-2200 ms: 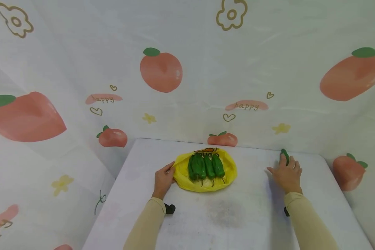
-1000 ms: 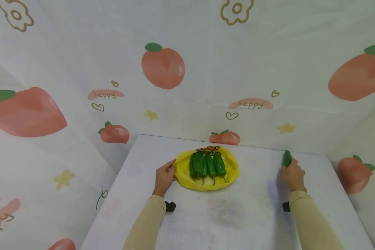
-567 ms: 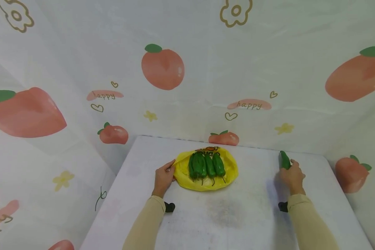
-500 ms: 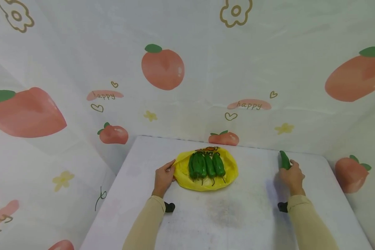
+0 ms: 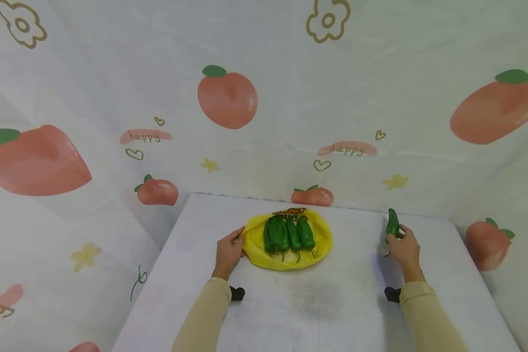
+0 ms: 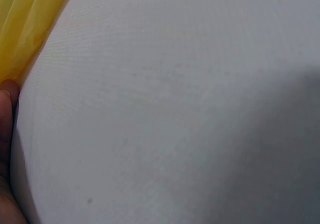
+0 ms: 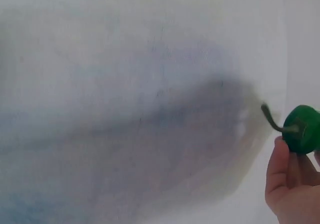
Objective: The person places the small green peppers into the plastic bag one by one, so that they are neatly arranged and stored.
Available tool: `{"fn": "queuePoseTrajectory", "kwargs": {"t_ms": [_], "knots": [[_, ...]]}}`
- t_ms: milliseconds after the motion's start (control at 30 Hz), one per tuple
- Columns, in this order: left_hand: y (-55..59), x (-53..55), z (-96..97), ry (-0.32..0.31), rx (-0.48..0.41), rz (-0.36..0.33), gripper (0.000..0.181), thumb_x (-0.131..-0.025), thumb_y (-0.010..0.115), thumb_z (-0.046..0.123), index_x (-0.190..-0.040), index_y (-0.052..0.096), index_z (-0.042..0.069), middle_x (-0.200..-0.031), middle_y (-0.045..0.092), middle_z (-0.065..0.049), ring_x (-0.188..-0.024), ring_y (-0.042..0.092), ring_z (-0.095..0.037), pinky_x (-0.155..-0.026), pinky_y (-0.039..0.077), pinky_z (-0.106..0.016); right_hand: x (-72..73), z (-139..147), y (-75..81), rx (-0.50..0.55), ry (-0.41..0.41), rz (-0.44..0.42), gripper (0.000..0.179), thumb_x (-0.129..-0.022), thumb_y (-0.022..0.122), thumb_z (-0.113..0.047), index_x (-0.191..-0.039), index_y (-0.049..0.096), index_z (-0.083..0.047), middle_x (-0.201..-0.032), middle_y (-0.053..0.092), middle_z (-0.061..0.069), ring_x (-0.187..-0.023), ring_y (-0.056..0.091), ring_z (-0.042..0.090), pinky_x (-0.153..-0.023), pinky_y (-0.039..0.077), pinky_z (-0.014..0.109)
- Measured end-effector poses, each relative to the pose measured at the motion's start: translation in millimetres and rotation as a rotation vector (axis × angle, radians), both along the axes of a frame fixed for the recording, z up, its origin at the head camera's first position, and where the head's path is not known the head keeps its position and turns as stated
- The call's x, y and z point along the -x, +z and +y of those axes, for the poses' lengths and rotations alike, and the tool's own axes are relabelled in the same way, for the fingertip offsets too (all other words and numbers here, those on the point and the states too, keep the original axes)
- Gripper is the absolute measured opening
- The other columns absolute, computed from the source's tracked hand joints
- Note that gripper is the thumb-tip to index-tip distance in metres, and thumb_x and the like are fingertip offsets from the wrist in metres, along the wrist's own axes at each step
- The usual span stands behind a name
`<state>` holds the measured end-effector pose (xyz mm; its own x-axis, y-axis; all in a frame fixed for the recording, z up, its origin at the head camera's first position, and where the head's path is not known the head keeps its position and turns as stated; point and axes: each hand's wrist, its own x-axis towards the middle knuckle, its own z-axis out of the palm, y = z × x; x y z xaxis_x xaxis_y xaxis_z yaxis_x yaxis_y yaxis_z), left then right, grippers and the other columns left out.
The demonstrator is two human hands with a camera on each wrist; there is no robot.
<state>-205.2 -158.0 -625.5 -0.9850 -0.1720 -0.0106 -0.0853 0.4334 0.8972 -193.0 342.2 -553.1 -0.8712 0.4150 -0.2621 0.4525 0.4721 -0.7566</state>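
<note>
My left hand pinches the left edge of a yellow plastic bag, which lies spread on the table. Several green peppers lie side by side on the bag, stems toward me. Over at the right, my right hand holds one more green pepper between thumb and fingers, its tip pointing away from me. In the right wrist view that pepper's stem end shows above the thumb, with a shadow on the table beside it. The left wrist view catches only a bit of the bag and some fingertips.
The white table carries a greyish smudge in front of the bag. Behind it and at both sides hangs a white sheet printed with fruit and flowers. Black wrist devices show by the sleeves.
My right hand reached over the pepper at the back right, took hold of it, and has since moved slightly left with it. My left hand keeps its hold on the bag's edge.
</note>
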Motion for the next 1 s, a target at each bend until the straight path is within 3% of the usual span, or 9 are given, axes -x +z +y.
{"fn": "queuePoseTrajectory", "kwargs": {"t_ms": [133, 233, 367, 467, 633, 767, 1000], "knots": [[-0.3, 0.2, 1.0, 0.004, -0.001, -0.002, 0.034, -0.100, 0.062, 0.031, -0.132, 0.069, 0.034, -0.078, 0.077, -0.003, -0.052, 0.066, -0.015, -0.053, 0.059, -0.027, -2.3, -6.0, 3.3, -0.002, 0.011, 0.008, 0.074, -0.099, 0.043, -0.025, -0.162, 0.014, 0.002, -0.149, 0.043, 0.039, -0.132, 0.051, 0.051, -0.103, 0.052, 0.057], [0.0, -0.8, 2.3, 0.003, 0.004, -0.014, 0.034, -0.100, 0.062, 0.030, -0.133, 0.069, 0.033, -0.076, 0.076, -0.003, -0.051, 0.065, -0.014, -0.053, 0.058, -0.026, -5.2, -9.0, 5.2, -0.019, 0.029, 0.015, 0.074, -0.097, 0.045, -0.025, -0.161, 0.018, 0.003, -0.145, 0.048, 0.039, -0.122, 0.061, 0.047, -0.089, 0.057, 0.043], [0.1, -2.3, 3.7, -0.003, 0.003, -0.017, 0.035, -0.100, 0.062, 0.029, -0.134, 0.069, 0.031, -0.085, 0.078, -0.005, -0.052, 0.065, -0.014, -0.053, 0.058, -0.026, -8.9, -11.6, 8.0, -0.013, 0.057, 0.037, 0.073, -0.097, 0.049, -0.023, -0.160, 0.023, 0.003, -0.142, 0.051, 0.039, -0.092, 0.075, 0.029, -0.069, 0.053, 0.019], [-0.4, -2.2, 3.6, 0.001, 0.003, -0.008, 0.034, -0.099, 0.062, 0.030, -0.133, 0.069, 0.031, -0.096, 0.079, -0.006, -0.052, 0.066, -0.014, -0.053, 0.059, -0.026, -10.0, -13.7, 11.0, 0.010, 0.082, 0.053, 0.073, -0.099, 0.052, -0.024, -0.160, 0.022, 0.003, -0.143, 0.050, 0.039, -0.083, 0.072, 0.012, -0.065, 0.049, 0.014], [-1.3, -1.7, 2.4, 0.004, 0.009, -0.006, 0.034, -0.100, 0.062, 0.030, -0.133, 0.069, 0.032, -0.092, 0.079, -0.007, -0.051, 0.066, -0.013, -0.053, 0.058, -0.026, -12.1, -21.8, 16.4, 0.062, 0.113, 0.046, 0.076, -0.100, 0.056, -0.024, -0.161, 0.019, -0.001, -0.146, 0.048, 0.037, -0.080, 0.069, 0.004, -0.069, 0.054, 0.017], [-0.7, -1.1, 1.5, -0.003, 0.005, 0.009, 0.034, -0.100, 0.062, 0.029, -0.132, 0.070, 0.031, -0.094, 0.079, -0.009, -0.052, 0.067, -0.014, -0.053, 0.059, -0.026, -13.0, -29.1, 19.3, 0.114, 0.137, 0.058, 0.076, -0.101, 0.057, -0.024, -0.162, 0.017, -0.003, -0.147, 0.046, 0.038, -0.080, 0.068, 0.001, -0.081, 0.063, 0.028], [1.9, -1.3, 0.3, 0.001, -0.005, -0.007, 0.034, -0.100, 0.062, 0.030, -0.133, 0.069, 0.031, -0.098, 0.080, -0.011, -0.053, 0.067, -0.014, -0.054, 0.059, -0.026, -12.3, -40.9, 26.1, 0.138, 0.199, 0.112, 0.073, -0.101, 0.059, -0.022, -0.161, 0.023, -0.001, -0.146, 0.048, 0.039, -0.087, 0.070, 0.004, -0.088, 0.063, 0.034]]}}
